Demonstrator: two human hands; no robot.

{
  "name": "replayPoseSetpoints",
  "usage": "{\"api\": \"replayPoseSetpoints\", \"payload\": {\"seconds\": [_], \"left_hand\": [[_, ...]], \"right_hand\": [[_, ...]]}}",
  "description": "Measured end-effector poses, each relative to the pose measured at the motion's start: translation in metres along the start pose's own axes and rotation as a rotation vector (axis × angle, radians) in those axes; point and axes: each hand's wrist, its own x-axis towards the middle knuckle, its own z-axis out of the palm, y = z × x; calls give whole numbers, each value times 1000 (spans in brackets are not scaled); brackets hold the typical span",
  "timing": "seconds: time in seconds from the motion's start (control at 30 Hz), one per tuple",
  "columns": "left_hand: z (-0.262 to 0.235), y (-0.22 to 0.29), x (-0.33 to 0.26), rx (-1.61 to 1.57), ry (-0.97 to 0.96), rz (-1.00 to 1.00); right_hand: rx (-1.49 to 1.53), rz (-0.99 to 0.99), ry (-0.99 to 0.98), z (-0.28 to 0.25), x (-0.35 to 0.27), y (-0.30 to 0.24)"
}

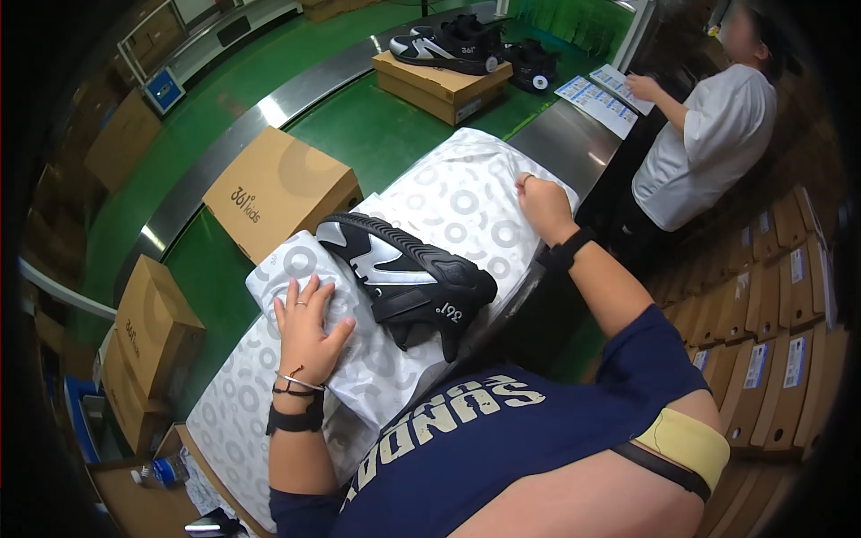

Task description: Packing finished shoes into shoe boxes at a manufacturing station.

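Green conveyor line carries brown cardboard boxes. Left hand lies flat, fingers spread, on thin ring-printed white wrapping paper. Right hand appears to pinch the paper's far edge. Black-and-white sneaker rests on the paper between them.
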Motion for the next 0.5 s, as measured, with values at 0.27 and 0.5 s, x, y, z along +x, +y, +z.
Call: {"api": "replayPoseSetpoints", "payload": {"seconds": [0.27, 0.5], "left_hand": [[-31, 37, 7, -965, -10, -231], [-49, -14, 27, -1168, 235, -408]], "right_hand": [[219, -1396, 84, -98, -59, -149], [733, -1280, 265, -112, 17, -152]]}}
